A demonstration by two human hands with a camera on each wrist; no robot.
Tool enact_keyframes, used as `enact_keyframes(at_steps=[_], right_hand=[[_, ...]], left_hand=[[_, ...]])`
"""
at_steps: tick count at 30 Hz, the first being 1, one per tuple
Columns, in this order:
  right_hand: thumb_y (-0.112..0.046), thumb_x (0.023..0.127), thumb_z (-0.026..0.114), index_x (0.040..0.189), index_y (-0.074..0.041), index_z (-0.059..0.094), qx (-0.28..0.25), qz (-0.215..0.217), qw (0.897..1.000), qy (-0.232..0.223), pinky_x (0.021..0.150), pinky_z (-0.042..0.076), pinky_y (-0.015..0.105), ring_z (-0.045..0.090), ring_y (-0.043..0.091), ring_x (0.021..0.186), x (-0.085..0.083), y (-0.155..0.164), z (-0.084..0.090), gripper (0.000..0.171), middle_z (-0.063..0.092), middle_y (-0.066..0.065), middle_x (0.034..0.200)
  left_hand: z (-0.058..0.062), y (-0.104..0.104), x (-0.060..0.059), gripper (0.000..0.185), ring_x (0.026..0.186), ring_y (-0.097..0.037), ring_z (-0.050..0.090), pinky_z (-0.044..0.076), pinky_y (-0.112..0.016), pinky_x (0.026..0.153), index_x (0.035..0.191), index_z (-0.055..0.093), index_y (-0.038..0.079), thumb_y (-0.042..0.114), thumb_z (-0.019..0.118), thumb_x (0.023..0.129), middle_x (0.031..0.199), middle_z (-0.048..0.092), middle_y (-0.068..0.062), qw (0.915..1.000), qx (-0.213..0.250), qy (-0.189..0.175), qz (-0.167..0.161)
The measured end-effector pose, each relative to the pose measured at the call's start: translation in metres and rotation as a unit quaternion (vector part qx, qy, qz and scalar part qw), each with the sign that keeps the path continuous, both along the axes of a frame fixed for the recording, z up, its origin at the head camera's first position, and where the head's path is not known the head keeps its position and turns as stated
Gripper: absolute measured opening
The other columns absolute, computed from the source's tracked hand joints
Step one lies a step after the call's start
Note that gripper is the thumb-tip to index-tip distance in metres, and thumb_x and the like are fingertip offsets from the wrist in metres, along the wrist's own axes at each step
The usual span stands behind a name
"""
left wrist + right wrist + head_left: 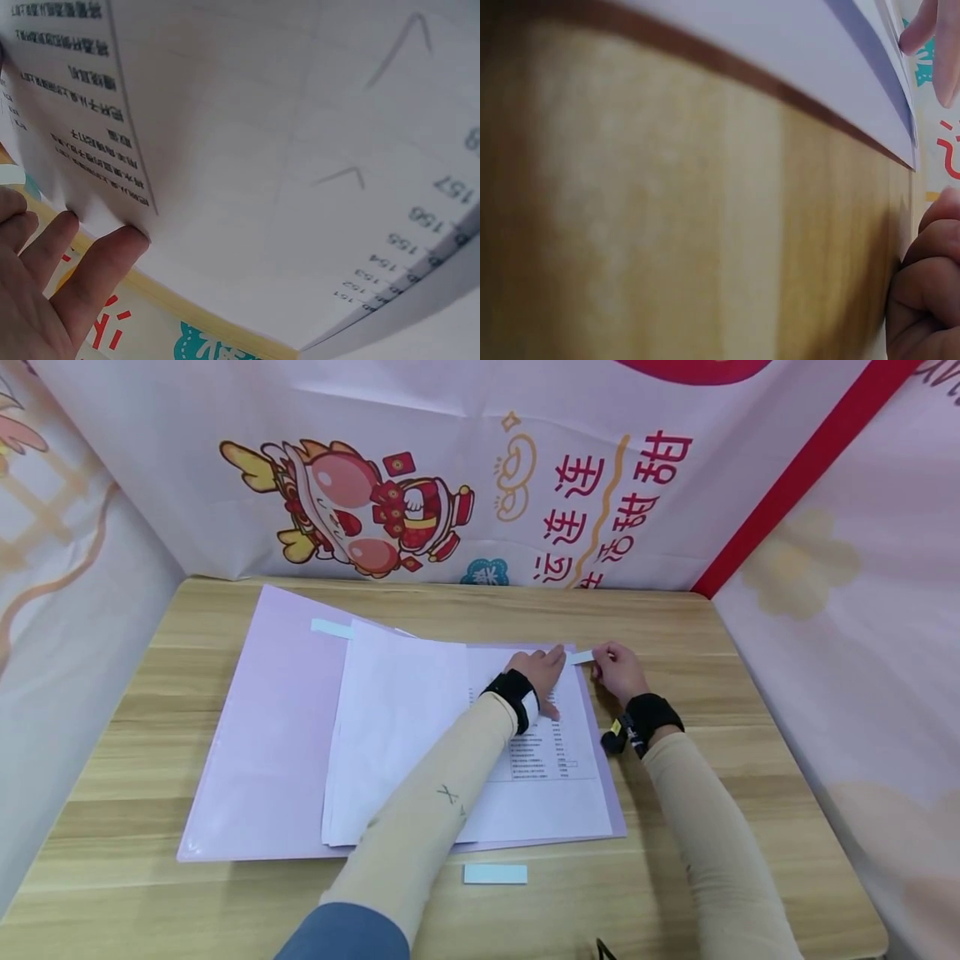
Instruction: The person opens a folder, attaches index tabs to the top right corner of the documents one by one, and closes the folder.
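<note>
A lilac folder point(255, 735) lies spread on the wooden table with white sheets point(405, 718) in it. On the right side, a printed page point(555, 810) carries rows of text and a ruled border. My left hand point(538, 675) rests on that page near its top, fingers extended; the left wrist view shows the fingertips point(124, 236) touching the paper. Just beyond the page's upper right corner, my right hand point(621, 672) pinches a pale blue paper strip point(582, 657), whose other end reaches onto the corner. Curled fingers point(926, 292) show in the right wrist view; the strip is hidden there.
Another pale blue strip point(495, 874) lies on the table point(570, 910) in front of the folder. A third strip point(332, 628) sticks out at the upper left of the white sheets. Printed cloth point(480, 468) hangs behind the table and at both sides.
</note>
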State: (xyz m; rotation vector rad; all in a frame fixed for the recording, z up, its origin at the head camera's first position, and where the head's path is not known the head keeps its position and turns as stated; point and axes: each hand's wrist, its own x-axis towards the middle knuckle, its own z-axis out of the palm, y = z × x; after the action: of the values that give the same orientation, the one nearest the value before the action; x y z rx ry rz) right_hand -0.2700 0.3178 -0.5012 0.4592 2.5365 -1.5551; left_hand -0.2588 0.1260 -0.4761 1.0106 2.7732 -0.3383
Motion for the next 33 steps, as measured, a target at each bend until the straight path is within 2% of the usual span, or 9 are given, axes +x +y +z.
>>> enact_keyframes(at_steps=[8,13,22,27,30,33], right_hand=[[-0.026,0.110,0.046,0.119,-0.001,0.060,0.019,0.001,1.000,0.010,0.061,0.041,0.022,0.052,0.015,0.072,0.001,-0.002,0.002,0.030,0.056,0.006,0.087],[-0.025,0.109,0.048,0.116,0.002,0.060,0.029,0.016,0.999,0.023,0.060,0.041,0.022,0.051,0.015,0.069,0.002,-0.002,0.002,0.031,0.057,0.006,0.083],[-0.030,0.108,0.048,0.111,0.003,0.062,0.046,0.015,0.998,0.026,0.061,0.042,0.023,0.053,0.017,0.071,0.003,-0.003,0.005,0.037,0.059,0.007,0.083],[-0.044,0.104,0.053,0.100,0.000,0.062,0.122,0.018,0.992,0.040,0.066,0.042,0.029,0.054,0.023,0.077,0.004,-0.005,0.008,0.045,0.060,0.009,0.084],[-0.045,0.100,0.060,0.094,-0.001,0.056,0.190,0.024,0.980,0.054,0.067,0.040,0.032,0.053,0.026,0.079,0.005,-0.008,0.011,0.045,0.057,0.011,0.085],[-0.043,0.097,0.065,0.094,-0.002,0.050,0.248,0.026,0.967,0.060,0.067,0.039,0.034,0.052,0.030,0.080,0.005,-0.012,0.014,0.044,0.054,0.012,0.086]], left_hand=[[-0.001,0.002,-0.004,0.111,0.142,-0.018,0.042,0.052,-0.033,0.093,0.161,0.030,0.013,0.077,0.067,0.077,0.168,0.025,0.000,0.9998,-0.015,-0.011,0.000],[-0.002,0.003,-0.007,0.108,0.142,-0.018,0.041,0.051,-0.033,0.096,0.159,0.035,0.014,0.080,0.064,0.078,0.166,0.030,0.001,0.9995,-0.029,-0.010,-0.006],[0.003,0.002,-0.005,0.102,0.140,-0.017,0.042,0.052,-0.036,0.097,0.156,0.040,0.015,0.076,0.068,0.079,0.163,0.035,0.002,0.9995,-0.016,-0.028,0.002],[0.004,0.001,-0.004,0.100,0.139,-0.017,0.043,0.053,-0.037,0.094,0.155,0.042,0.016,0.075,0.069,0.079,0.162,0.038,0.003,0.9996,-0.004,-0.028,0.008],[0.003,0.001,-0.004,0.101,0.140,-0.017,0.042,0.053,-0.037,0.095,0.156,0.041,0.016,0.075,0.069,0.079,0.163,0.036,0.003,0.9996,-0.001,-0.025,0.008],[0.002,0.000,-0.003,0.102,0.142,-0.017,0.040,0.053,-0.037,0.096,0.157,0.040,0.016,0.076,0.068,0.079,0.164,0.034,0.003,0.9997,0.003,-0.025,0.007]])
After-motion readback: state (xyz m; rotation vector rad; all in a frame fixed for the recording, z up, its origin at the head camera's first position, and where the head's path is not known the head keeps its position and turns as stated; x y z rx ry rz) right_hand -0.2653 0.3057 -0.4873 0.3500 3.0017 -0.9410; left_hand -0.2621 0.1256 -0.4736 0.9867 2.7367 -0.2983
